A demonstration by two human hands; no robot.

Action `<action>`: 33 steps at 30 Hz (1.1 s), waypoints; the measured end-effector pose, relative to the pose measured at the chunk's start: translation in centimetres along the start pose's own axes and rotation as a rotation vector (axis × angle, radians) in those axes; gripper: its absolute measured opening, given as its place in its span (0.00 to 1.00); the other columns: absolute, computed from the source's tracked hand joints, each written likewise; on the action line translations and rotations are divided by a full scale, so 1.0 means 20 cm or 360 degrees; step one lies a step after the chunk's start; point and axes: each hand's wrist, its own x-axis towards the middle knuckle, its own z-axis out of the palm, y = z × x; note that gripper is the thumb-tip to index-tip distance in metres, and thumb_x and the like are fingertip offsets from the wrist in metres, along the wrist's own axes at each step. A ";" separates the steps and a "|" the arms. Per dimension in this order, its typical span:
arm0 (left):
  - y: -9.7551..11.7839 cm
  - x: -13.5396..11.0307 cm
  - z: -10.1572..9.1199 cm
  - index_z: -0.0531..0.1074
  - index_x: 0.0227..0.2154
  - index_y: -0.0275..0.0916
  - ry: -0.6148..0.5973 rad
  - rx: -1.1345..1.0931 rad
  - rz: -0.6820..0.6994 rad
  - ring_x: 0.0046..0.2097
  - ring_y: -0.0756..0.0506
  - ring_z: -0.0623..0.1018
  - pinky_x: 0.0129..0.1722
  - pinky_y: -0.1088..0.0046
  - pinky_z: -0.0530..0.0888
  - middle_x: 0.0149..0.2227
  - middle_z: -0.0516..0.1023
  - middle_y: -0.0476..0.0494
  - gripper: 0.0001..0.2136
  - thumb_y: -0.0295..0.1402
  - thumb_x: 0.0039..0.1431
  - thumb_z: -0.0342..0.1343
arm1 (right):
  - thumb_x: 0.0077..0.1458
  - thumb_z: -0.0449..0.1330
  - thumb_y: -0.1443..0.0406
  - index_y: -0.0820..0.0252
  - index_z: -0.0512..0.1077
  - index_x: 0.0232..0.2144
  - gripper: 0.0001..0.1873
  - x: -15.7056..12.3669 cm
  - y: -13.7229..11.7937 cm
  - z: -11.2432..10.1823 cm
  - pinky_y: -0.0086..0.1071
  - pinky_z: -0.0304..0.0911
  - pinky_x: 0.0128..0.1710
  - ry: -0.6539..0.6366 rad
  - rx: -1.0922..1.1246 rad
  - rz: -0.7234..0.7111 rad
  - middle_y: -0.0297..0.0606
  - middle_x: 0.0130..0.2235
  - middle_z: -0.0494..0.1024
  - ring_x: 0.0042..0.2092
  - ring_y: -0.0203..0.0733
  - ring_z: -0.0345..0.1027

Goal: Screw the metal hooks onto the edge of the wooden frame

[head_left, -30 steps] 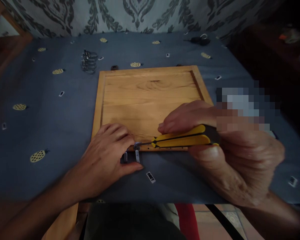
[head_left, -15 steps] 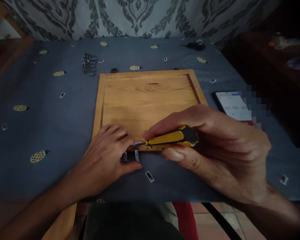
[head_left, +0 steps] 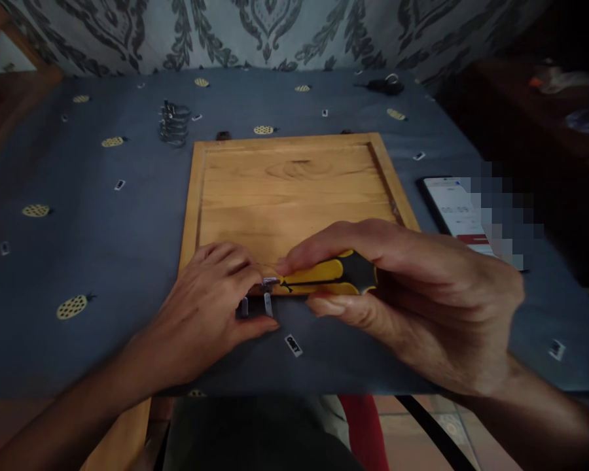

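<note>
A wooden panel [head_left: 255, 196] with a raised frame lies flat on the table. At its near edge sits a small metal bracket [head_left: 268, 302], two pale prongs of it sticking out past the wood. My left hand [head_left: 216, 294] is closed about the bracket, fingers over the panel's edge and thumb below; the fingers cover part of the metal. In my right hand [head_left: 422, 301] is a screwdriver [head_left: 319, 273] with a yellow and black handle, gripped between thumb and fingers. It lies almost level, its tip pointing left and meeting the bracket.
Several curved metal pieces [head_left: 174, 124] stand at the back left of the blue tablecloth [head_left: 103, 248]. A dark object with a ring [head_left: 385, 85] lies at the back right. A phone [head_left: 454, 209] rests right of the panel. Small dark fittings [head_left: 223, 135] show at the panel's far edge.
The screwdriver and my right hand have shifted slightly left, and the handle has turned a little. My left hand stays on the bracket.
</note>
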 end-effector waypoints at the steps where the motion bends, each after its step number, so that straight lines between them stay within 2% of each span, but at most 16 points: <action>1: 0.00 0.00 0.00 0.79 0.38 0.39 0.0003 -0.0002 0.0000 0.47 0.36 0.78 0.47 0.53 0.75 0.43 0.80 0.41 0.13 0.42 0.58 0.70 | 0.61 0.68 0.65 0.47 0.80 0.45 0.10 0.00 0.00 0.00 0.27 0.77 0.38 0.0010 0.0004 -0.0003 0.31 0.42 0.85 0.37 0.39 0.81; 8: 0.00 0.00 0.00 0.79 0.42 0.39 0.0010 -0.0010 0.0003 0.47 0.36 0.78 0.47 0.54 0.75 0.44 0.80 0.42 0.14 0.42 0.59 0.69 | 0.62 0.67 0.64 0.48 0.80 0.45 0.08 -0.01 -0.01 0.00 0.22 0.75 0.40 0.0006 -0.0028 -0.0053 0.30 0.41 0.84 0.39 0.35 0.80; 13: 0.00 -0.01 0.00 0.79 0.45 0.40 -0.0005 -0.0007 -0.0019 0.49 0.37 0.78 0.49 0.54 0.75 0.45 0.81 0.43 0.15 0.41 0.59 0.69 | 0.64 0.66 0.60 0.47 0.80 0.43 0.05 -0.01 0.01 0.01 0.22 0.75 0.39 0.0043 -0.0077 -0.0022 0.27 0.40 0.84 0.38 0.34 0.81; 22: 0.00 -0.01 0.00 0.79 0.44 0.41 -0.0005 -0.0018 -0.0037 0.49 0.36 0.78 0.49 0.54 0.75 0.45 0.80 0.43 0.14 0.42 0.59 0.68 | 0.63 0.66 0.61 0.50 0.78 0.42 0.05 -0.01 0.01 0.01 0.20 0.74 0.41 0.0045 0.0001 -0.0015 0.28 0.40 0.84 0.40 0.34 0.80; 28: 0.00 -0.01 0.01 0.79 0.46 0.44 0.0044 -0.0011 -0.0015 0.48 0.37 0.78 0.49 0.55 0.76 0.44 0.80 0.45 0.14 0.42 0.60 0.67 | 0.61 0.68 0.65 0.53 0.78 0.41 0.06 0.00 0.04 0.01 0.23 0.75 0.36 0.0053 0.0031 -0.0083 0.30 0.38 0.84 0.37 0.36 0.80; 31: 0.00 -0.02 0.01 0.78 0.43 0.43 0.0051 -0.0014 -0.0008 0.47 0.37 0.77 0.48 0.55 0.75 0.42 0.80 0.45 0.12 0.42 0.60 0.68 | 0.61 0.68 0.67 0.54 0.78 0.42 0.07 -0.01 0.03 0.00 0.24 0.76 0.36 0.0122 0.0021 -0.0079 0.30 0.39 0.84 0.37 0.36 0.81; 33: 0.00 -0.01 0.00 0.77 0.40 0.42 0.0051 -0.0025 -0.0004 0.47 0.37 0.77 0.48 0.54 0.75 0.42 0.79 0.44 0.11 0.41 0.59 0.68 | 0.62 0.67 0.67 0.52 0.78 0.42 0.06 -0.02 0.01 0.00 0.24 0.78 0.35 0.0245 0.0009 -0.0034 0.29 0.40 0.84 0.35 0.35 0.81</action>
